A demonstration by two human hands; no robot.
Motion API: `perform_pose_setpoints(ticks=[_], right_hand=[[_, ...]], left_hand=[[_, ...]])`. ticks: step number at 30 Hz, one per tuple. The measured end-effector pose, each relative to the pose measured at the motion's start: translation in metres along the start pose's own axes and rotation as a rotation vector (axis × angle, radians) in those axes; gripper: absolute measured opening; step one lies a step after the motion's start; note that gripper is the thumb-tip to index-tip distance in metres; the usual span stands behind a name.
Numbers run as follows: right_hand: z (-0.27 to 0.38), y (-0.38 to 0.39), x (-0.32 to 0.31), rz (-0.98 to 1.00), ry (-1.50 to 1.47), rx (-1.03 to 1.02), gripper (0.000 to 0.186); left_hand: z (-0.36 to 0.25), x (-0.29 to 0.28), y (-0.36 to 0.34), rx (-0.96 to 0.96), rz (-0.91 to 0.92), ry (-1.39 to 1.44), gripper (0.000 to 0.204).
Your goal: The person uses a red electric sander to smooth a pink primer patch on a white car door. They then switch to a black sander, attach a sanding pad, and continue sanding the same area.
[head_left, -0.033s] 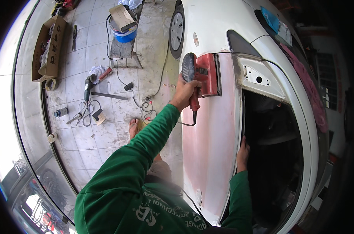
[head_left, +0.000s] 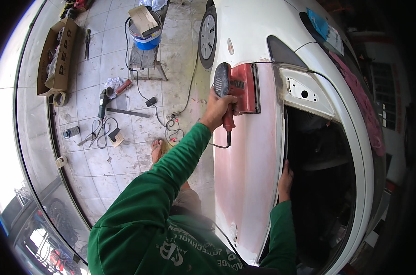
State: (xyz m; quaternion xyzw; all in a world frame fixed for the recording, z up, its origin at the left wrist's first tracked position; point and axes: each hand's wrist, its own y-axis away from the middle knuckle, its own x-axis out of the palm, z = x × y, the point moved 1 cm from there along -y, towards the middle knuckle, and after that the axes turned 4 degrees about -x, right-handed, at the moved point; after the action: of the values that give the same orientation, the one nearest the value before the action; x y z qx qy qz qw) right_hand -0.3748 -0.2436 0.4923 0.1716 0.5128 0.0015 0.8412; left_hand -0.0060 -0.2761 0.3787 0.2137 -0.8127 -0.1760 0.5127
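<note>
A cardboard box (head_left: 63,69) stands along the far left of a tiled workshop floor, upright, perhaps to keep its loose contents together. A small can (head_left: 71,132) sits nearer the person, beside the tools; a grinder (head_left: 102,107) lies close by, apparently set down within reach. A blue-based bucket (head_left: 147,45) rests on a low bench (head_left: 143,59), probably to keep it off the floor.

At center, a person in green extends the left hand (head_left: 215,110), its fingers wrapped around the handle of a red sander (head_left: 243,87). The tool is at the front upper part of a pale, pink-streaked car door (head_left: 251,160), its base appearing flat to the panel, likely for even contact. The cord (head_left: 228,138) hangs from the handle's lower end, away from the base.

To the right, the right hand (head_left: 285,181) rests at the window edge, seemingly for balance; its fingers are partly hidden, so whether it clasps the rim cannot be told. A pink cloth (head_left: 356,87) lies beyond, near the windshield.
</note>
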Motion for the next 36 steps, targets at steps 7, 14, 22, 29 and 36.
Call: perform_pose_setpoints(ticks=[7,14,22,29,36], right_hand=[[-0.001,-0.007,0.001,0.031,-0.054,0.012,0.078],[-0.028,-0.016,0.004,-0.040,-0.051,0.148,0.080],[-0.074,-0.031,0.000,0.013,-0.043,-0.039,0.079],[-0.052,-0.030,-0.002,0.112,-0.048,0.057,0.080],[-0.010,-0.018,-0.010,-0.249,0.203,-0.519,0.052]], left_hand=[[0.007,-0.027,0.010,-0.056,0.007,0.096,0.053],[0.078,-0.178,0.071,-0.329,-0.261,0.525,0.030],[0.039,-0.343,0.262,-0.245,-0.864,0.478,0.025],[-0.081,-0.332,0.342,0.126,-0.699,0.516,0.030],[-0.195,-0.200,0.345,0.358,-0.116,0.698,0.047]])
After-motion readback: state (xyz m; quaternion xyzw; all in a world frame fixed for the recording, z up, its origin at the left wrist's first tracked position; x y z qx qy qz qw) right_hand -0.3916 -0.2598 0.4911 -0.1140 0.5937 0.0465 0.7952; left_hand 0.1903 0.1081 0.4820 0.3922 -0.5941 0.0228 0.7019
